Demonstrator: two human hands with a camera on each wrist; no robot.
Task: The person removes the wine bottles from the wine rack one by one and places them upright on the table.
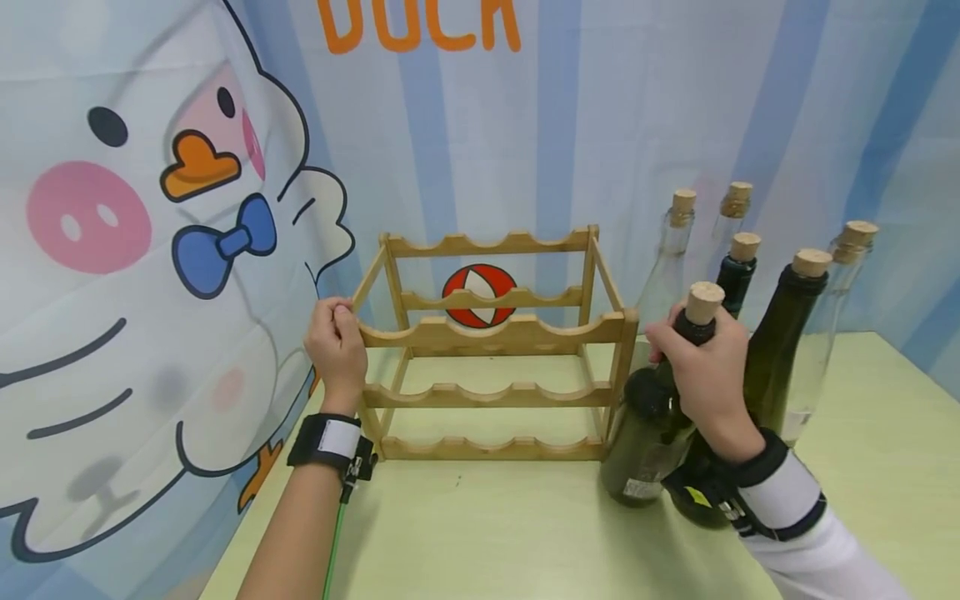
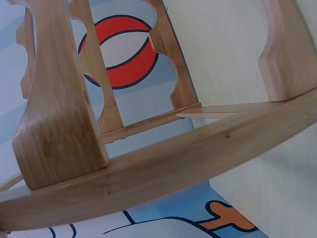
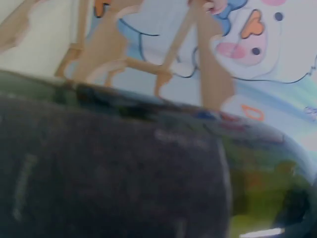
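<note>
A bamboo wine rack (image 1: 491,333) with wavy rails stands on the pale green table (image 1: 487,533), and its rails (image 2: 148,173) fill the left wrist view. My left hand (image 1: 336,346) grips the rack's upper front-left corner. My right hand (image 1: 701,367) grips the neck of a dark green corked bottle (image 1: 651,433) standing just right of the rack. That bottle's dark body (image 3: 124,163) fills the right wrist view, blurred.
Several more corked bottles, dark green (image 1: 780,342) and clear (image 1: 671,258), stand behind and right of the held one. A cartoon duck backdrop (image 1: 150,250) hangs along the back and left side. Bare tabletop lies in front of the rack.
</note>
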